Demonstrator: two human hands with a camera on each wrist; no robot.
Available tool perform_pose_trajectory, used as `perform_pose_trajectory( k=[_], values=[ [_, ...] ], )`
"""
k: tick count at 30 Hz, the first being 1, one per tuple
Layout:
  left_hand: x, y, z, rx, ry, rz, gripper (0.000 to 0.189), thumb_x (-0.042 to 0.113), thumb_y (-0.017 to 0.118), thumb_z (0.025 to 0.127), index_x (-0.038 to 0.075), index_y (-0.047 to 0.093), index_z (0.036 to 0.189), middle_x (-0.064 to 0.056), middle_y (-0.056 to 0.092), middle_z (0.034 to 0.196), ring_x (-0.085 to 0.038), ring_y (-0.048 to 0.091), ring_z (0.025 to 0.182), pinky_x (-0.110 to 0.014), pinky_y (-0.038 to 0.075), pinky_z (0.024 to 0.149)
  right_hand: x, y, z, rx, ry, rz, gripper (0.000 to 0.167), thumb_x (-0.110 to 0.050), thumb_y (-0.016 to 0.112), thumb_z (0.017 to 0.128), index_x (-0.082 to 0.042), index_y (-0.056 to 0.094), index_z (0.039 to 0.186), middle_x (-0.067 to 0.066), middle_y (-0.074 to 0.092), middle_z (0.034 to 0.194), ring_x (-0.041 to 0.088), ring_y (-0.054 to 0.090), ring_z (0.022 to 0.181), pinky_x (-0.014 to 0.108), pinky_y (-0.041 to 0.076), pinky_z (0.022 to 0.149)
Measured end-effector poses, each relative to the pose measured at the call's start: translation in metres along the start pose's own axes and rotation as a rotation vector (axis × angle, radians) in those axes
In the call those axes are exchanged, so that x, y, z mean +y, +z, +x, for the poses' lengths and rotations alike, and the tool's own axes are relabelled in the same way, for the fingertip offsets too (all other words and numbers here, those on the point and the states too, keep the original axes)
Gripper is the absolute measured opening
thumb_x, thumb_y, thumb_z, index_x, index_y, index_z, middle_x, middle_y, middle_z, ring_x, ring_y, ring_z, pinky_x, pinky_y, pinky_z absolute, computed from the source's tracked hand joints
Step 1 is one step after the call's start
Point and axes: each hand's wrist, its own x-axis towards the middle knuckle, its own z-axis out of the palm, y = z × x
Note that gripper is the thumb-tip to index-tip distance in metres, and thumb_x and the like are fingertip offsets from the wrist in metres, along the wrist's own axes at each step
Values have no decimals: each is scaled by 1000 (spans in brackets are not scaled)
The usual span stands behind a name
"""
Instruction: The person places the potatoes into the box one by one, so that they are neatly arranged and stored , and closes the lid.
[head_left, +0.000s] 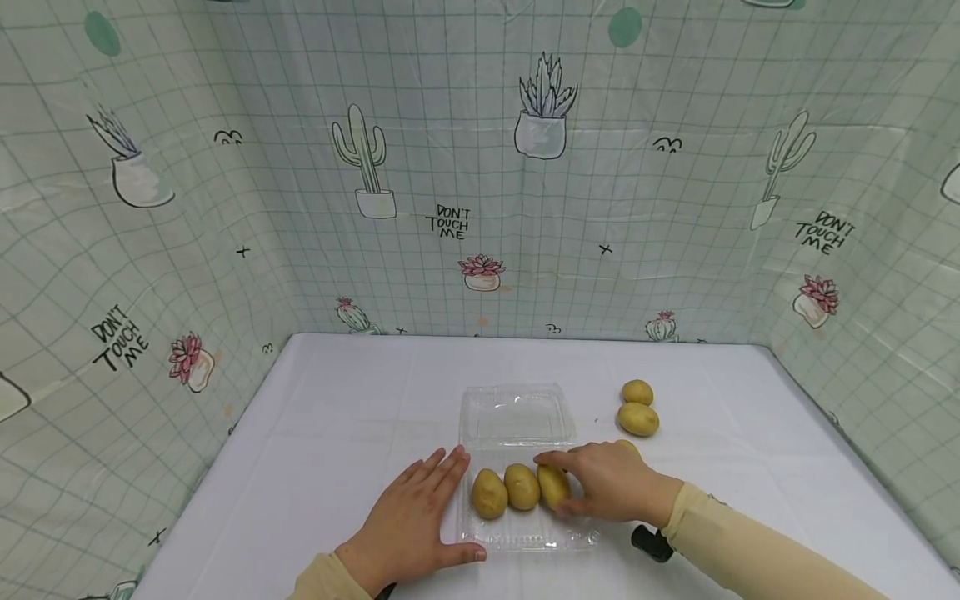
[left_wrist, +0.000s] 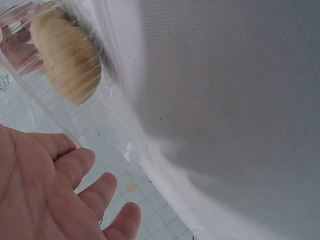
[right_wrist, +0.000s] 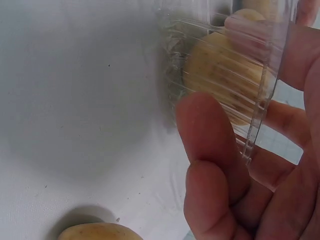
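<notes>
A clear plastic clamshell container (head_left: 528, 540) lies on the table with its lid (head_left: 516, 415) folded back. Inside it sit a left potato (head_left: 489, 494), a middle potato (head_left: 522, 487) and a right potato (head_left: 552, 487) in a row. My right hand (head_left: 618, 482) reaches over the right wall and grips the right potato between thumb and fingers. In the right wrist view that potato (right_wrist: 215, 70) shows through the ribbed wall. My left hand (head_left: 416, 518) lies along the container's left side, fingers extended, fingertips at its edge. A potato (left_wrist: 72, 62) shows through plastic in the left wrist view.
Two loose potatoes, one farther back (head_left: 637, 392) and one nearer (head_left: 638, 419), lie behind the right hand. Another potato (head_left: 628, 447) is mostly hidden by that hand. Patterned cloth (head_left: 480, 167) walls surround the white table (head_left: 360, 400).
</notes>
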Motion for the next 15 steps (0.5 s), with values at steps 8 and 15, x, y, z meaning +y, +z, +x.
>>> perform_pose_trajectory(
  k=[8, 15],
  values=[
    [0, 0, 0, -1, -1, 1, 110, 84, 50, 80, 6, 34, 156, -6, 29, 162, -28, 29, 146, -46, 30, 114, 0, 1, 1, -16, -2, -5, 64, -49, 82, 77, -28, 61, 134, -3, 73, 104, 11, 65, 82, 29, 38, 48],
    [1, 0, 0, 4, -3, -7, 109, 83, 52, 79, 7, 34, 155, -6, 29, 161, -28, 29, 146, -46, 30, 115, -1, -2, -1, -4, -13, -14, 64, -48, 82, 77, -27, 62, 134, -3, 73, 99, 6, 60, 72, 29, 37, 47]
  ],
)
